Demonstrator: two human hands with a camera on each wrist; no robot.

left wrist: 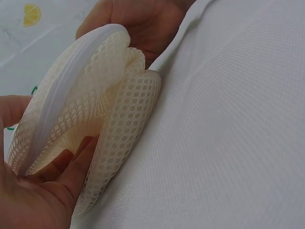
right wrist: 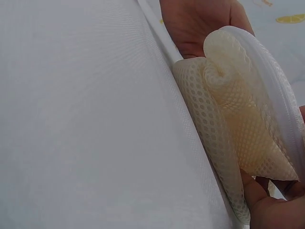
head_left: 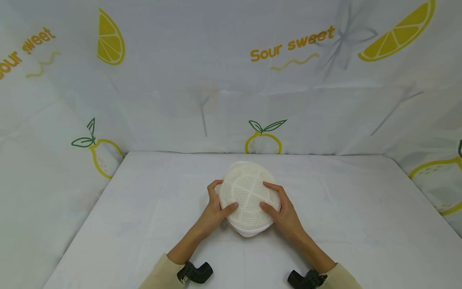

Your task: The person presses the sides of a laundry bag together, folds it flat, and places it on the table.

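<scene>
A cream mesh laundry bag [head_left: 249, 192], rounded with a white zipper band along its rim, stands tilted above the white table in the head view. My left hand [head_left: 214, 212] grips its left side, thumb on the top face and fingers underneath. On the opposite side my right hand [head_left: 286, 212] holds it with the thumb and index finger over the top face. The left wrist view shows the mesh sides folded inward below the zipper band [left wrist: 71, 71], with fingertips tucked into the fold. A rolled mesh fold [right wrist: 221, 74] shows in the right wrist view.
A white cloth covers the table [head_left: 162, 233]. Behind and at both sides hang white curtains [head_left: 223, 60] printed with lemons and lettering. Black wrist cameras [head_left: 196, 273] sit over beige sleeves [head_left: 162, 273].
</scene>
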